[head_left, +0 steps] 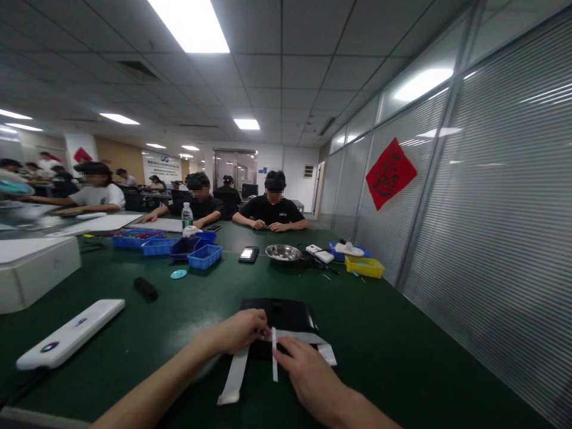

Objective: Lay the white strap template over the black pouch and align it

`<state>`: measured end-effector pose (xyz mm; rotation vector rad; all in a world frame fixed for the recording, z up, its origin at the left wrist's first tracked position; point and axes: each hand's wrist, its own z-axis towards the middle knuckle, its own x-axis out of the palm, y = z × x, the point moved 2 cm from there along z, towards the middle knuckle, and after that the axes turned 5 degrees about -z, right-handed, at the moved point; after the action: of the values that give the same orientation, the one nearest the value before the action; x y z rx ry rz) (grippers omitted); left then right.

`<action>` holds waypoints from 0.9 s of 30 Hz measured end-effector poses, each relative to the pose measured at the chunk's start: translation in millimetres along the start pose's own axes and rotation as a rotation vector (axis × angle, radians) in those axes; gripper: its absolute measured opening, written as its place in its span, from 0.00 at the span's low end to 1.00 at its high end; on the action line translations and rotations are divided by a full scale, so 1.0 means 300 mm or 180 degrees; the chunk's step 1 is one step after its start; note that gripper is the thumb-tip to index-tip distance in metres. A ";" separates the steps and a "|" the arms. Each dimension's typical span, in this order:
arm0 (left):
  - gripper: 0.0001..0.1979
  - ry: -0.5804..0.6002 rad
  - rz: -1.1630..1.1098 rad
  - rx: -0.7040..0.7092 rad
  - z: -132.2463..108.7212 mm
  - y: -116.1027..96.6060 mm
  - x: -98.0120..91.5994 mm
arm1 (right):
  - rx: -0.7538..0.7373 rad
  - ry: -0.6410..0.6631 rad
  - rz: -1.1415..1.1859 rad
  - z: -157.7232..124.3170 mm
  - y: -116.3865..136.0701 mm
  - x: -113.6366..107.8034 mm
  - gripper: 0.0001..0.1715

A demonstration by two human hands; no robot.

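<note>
A black flat case (279,310) lies on the green table in front of me, and a white flat band (235,375) runs across it. The band's left end hangs toward me over the table; its other end is folded beyond my right hand. My left hand (243,330) rests at the case's near side, its fingers curled closed on the band. My right hand (308,372) is beside it, thumb and forefinger against a narrow white strip (274,366) that points toward me. The fingertips partly hide where the strip meets the band.
A white power bank-like device (71,336) with a cable and a black block (145,289) lie to the left. Farther back are blue bins (205,256), a metal bowl (283,254) and a yellow tray (364,268). Several people (270,205) sit beyond; a glass partition (491,208) stands right.
</note>
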<state>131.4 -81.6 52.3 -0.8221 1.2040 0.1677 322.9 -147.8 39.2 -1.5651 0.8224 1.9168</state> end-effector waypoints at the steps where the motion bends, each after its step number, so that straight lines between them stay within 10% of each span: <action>1: 0.13 -0.0007 -0.0003 0.0013 0.000 0.000 0.000 | -0.0007 0.0010 -0.0044 -0.002 -0.001 0.005 0.29; 27: 0.14 -0.0032 -0.0202 -0.0032 0.006 0.026 0.006 | -0.0029 -0.0074 0.0368 0.080 -0.017 -0.027 0.11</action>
<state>129.4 -75.4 47.4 -0.8663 1.1671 0.1259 312.5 -126.8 50.0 -1.5278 0.9134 2.0184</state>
